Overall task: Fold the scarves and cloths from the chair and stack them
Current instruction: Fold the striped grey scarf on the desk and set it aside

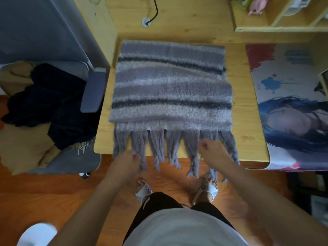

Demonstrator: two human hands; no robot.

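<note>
So the scarf [170, 87] was a big fuzzy knit thing, mohair-looking, grey and mauve bands with a couple of thin black stripes running across. It lay folded into a rough rectangle on the pale wooden desk [243, 110], layers stacked, with its thick twisted tassels [156, 148] hanging over the near edge toward the floor.

The left hand [126, 161] was down at the fringe on the left side, fingers curled in and pinching among the tassels. The right hand [212, 150] sat at the fringe on the right, fingers curled loosely over the strands; honestly couldn't tell if it really had hold of any.

Left of the desk was a grey padded chair [93, 91] holding the rest of the pile: a dark, nearly black cloth [53, 102] slumped over a tan cloth [21, 139], which had pale fringe poking out near the seat's front.

On the right of the desk lay a smooth printed mat [291, 96] with paint splashes and blue hair artwork, its edge drooping over the desk front. Behind were wooden shelves [276, 16], too blurry to make out what was on them.
</note>
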